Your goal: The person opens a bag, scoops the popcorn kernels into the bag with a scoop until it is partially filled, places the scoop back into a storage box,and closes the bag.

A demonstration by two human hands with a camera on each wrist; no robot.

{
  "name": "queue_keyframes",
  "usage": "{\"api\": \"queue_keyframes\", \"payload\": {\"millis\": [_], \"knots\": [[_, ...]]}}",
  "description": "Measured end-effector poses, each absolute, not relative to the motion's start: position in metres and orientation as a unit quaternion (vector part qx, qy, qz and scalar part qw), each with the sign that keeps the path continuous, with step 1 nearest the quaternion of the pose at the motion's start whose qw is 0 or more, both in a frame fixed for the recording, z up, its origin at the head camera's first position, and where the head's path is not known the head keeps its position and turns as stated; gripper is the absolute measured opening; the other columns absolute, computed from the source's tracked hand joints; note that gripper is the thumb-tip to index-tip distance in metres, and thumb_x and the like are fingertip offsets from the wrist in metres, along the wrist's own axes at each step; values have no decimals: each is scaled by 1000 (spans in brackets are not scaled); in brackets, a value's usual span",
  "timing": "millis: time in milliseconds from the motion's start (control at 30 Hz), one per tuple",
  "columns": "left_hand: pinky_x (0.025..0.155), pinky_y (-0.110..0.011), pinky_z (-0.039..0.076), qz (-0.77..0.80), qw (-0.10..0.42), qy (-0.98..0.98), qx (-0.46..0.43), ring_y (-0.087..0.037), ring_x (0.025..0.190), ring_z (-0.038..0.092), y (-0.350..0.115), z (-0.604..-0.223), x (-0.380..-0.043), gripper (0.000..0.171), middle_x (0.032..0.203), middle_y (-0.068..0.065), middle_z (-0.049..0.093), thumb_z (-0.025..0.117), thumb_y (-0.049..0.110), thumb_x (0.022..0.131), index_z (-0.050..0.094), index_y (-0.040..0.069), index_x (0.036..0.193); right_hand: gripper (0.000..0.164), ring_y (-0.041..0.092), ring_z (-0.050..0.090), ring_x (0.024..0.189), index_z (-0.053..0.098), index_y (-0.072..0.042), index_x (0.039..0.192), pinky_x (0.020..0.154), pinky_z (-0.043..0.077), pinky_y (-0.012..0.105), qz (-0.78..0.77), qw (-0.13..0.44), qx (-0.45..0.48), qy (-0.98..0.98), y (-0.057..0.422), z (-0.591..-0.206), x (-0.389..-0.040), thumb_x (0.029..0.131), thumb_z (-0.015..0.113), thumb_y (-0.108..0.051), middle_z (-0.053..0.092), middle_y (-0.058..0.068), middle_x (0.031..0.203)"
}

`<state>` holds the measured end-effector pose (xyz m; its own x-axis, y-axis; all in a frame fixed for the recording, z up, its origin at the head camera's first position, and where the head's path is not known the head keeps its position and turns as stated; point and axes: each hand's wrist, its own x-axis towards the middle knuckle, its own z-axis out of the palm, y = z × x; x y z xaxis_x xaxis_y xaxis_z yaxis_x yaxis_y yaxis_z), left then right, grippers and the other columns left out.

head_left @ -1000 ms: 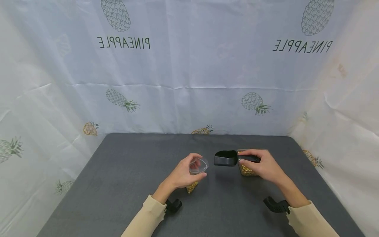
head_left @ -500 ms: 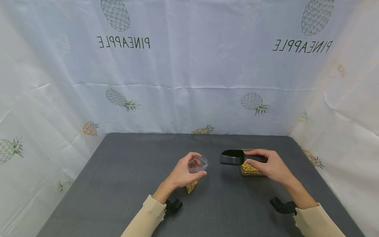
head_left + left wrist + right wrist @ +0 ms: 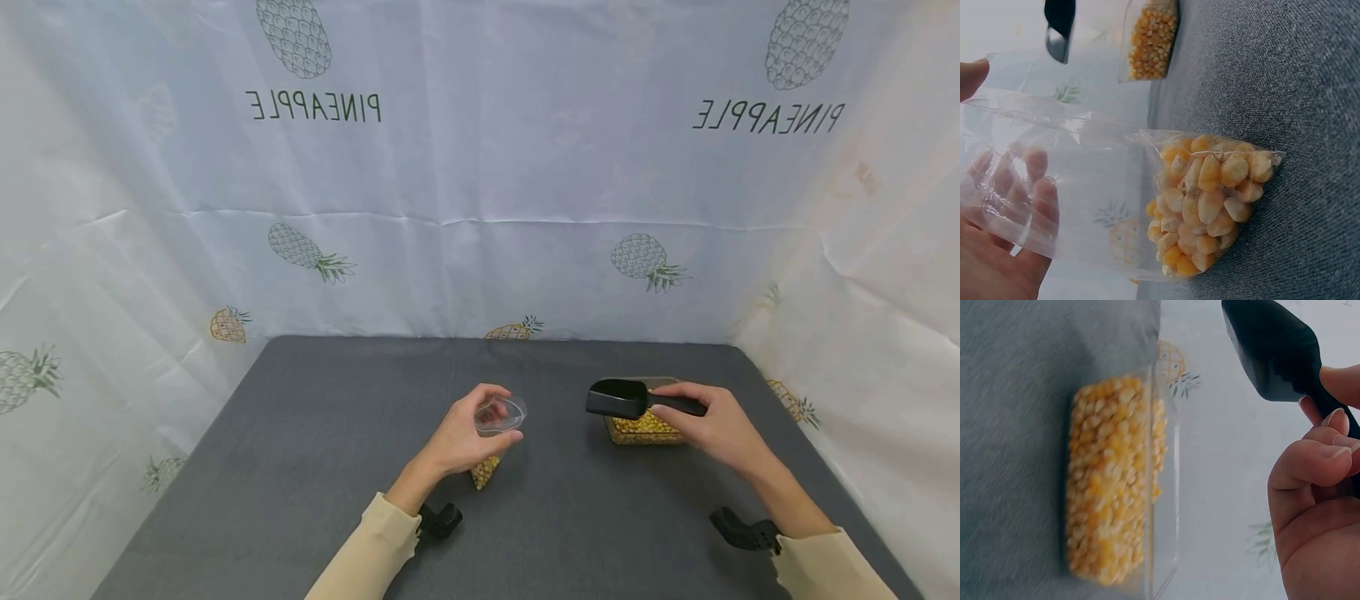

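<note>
My left hand (image 3: pixel 461 435) holds a clear plastic bag (image 3: pixel 1104 169) upright by its top, thumb and fingers spread around the open mouth. Corn kernels (image 3: pixel 1207 206) fill the bag's bottom corner, which is down at the table. In my right hand (image 3: pixel 720 423) is a black scoop (image 3: pixel 617 399), gripped by its handle and held level. No kernels show in the part of its bowl I can see. Under the scoop stands a clear rectangular container (image 3: pixel 647 442), holding many more corn kernels (image 3: pixel 1107 481). The scoop hides part of the container in the head view.
The dark grey table (image 3: pixel 360 400) stretches to the left and front of both hands. A white curtain (image 3: pixel 480 167) with pineapple prints hangs behind the table and along both sides. Black wrist mounts (image 3: pixel 742 531) stick out below each wrist.
My right hand has carried the scoop rightward, from beside the bag to over the corn container. My left hand and the bag have hardly moved.
</note>
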<state>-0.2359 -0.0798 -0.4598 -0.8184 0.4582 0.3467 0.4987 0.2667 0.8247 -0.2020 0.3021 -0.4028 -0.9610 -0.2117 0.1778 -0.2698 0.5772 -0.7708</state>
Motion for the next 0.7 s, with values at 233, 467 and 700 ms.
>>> {"api": "queue_keyframes", "payload": {"millis": [233,467,700], "knots": [[84,-36,52,-524,16,-797,-299,-16,91,61,-81,-459,-236,52,104,-5,65,81,29,90,57,13,133,41,15,40,42,65,-1,132,46,41,33,429,27,98,-898,317,-406,-200,99,70,-25,51,-2,60],[84,-35,52,-523,11,-798,-300,-17,91,61,-81,-459,-236,54,106,-12,64,81,28,89,56,13,134,41,18,43,44,64,-1,131,46,41,34,418,28,79,-905,330,-410,-197,99,69,-27,45,-1,54],[83,-34,52,-521,10,-798,-303,-16,91,60,-82,-461,-237,56,107,-12,64,82,28,89,55,11,135,46,21,43,44,63,0,132,46,40,35,414,27,59,-908,342,-413,-194,99,70,-31,44,0,53]]}}
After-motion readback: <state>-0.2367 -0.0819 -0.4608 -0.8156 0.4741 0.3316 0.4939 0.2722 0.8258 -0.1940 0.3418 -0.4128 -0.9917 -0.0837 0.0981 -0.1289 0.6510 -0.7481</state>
